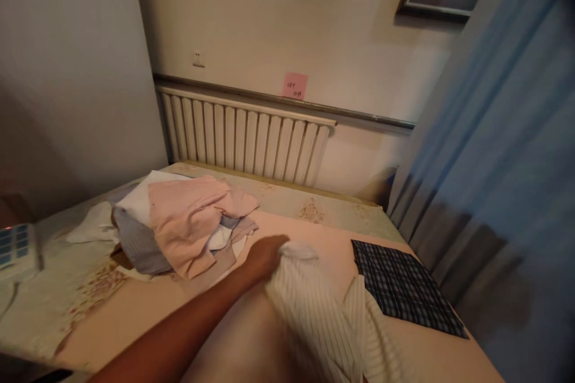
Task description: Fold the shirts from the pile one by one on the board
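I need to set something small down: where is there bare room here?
Bare room: the floral cover between radiator and pink sheet, right of the clothes pile; also the sheet between pile and left forearm. Crowded: the pile, the middle, where the left hand holds a striped garment, and the right, under the plaid cloth.

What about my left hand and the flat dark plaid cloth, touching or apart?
Apart: the head view shows the cream striped cloth and peach surface between your left hand and the plaid cloth.
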Tool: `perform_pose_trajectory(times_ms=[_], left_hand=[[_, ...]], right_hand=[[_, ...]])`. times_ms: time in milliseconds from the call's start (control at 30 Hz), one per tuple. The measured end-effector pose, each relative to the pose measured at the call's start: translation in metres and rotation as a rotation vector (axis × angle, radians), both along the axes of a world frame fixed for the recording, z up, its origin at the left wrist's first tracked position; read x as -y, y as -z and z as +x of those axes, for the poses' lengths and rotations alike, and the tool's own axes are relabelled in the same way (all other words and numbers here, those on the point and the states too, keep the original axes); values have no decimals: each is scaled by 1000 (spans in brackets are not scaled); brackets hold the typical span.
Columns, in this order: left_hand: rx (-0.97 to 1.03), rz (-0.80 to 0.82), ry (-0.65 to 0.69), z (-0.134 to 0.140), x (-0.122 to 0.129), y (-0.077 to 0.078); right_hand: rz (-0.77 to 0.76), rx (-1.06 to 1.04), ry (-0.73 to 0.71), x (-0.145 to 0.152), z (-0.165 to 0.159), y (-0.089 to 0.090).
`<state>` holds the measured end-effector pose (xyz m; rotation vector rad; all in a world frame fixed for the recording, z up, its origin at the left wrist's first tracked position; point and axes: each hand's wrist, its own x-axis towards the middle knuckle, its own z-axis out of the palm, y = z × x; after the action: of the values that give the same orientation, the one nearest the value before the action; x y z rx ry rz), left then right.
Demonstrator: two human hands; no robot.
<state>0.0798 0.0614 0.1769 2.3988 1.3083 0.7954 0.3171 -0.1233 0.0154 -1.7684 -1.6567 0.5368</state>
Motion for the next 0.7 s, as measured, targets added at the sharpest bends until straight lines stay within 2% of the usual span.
perform_pose_trajectory(times_ms=[67,133,167,200,233,300,367,433,533,600,700], left_hand=[[24,52,-11,30,-47,-35],[60,85,-92,56,-86,-59],[74,91,-148,66,-100,-65],[85,95,-208,72,-110,-66],[91,90,-267,74,-115,-62],[80,58,-367,69,-112,-41],[36,0,-421,52,-95,-7],[-21,-68,-466,29,-70,32],[-114,-158,-526,-8,-28,84],[-173,-195,-531,-29,-1,109],[-252,-205,-540,-57,30,134]], right_hand=[[43,-23,50,-35,-9,-13],[85,-42,99,-80,-21,-39],[117,-61,147,-104,-26,-56],[156,-135,269,-128,-32,-73],[164,-192,279,-150,-37,-88],[207,-243,181,-180,-44,-108],[183,-219,127,-187,-41,-103],[153,-108,127,-173,-28,-77],[158,92,212,-130,8,-23],[158,161,267,-103,34,5],[125,220,363,-77,64,24]])
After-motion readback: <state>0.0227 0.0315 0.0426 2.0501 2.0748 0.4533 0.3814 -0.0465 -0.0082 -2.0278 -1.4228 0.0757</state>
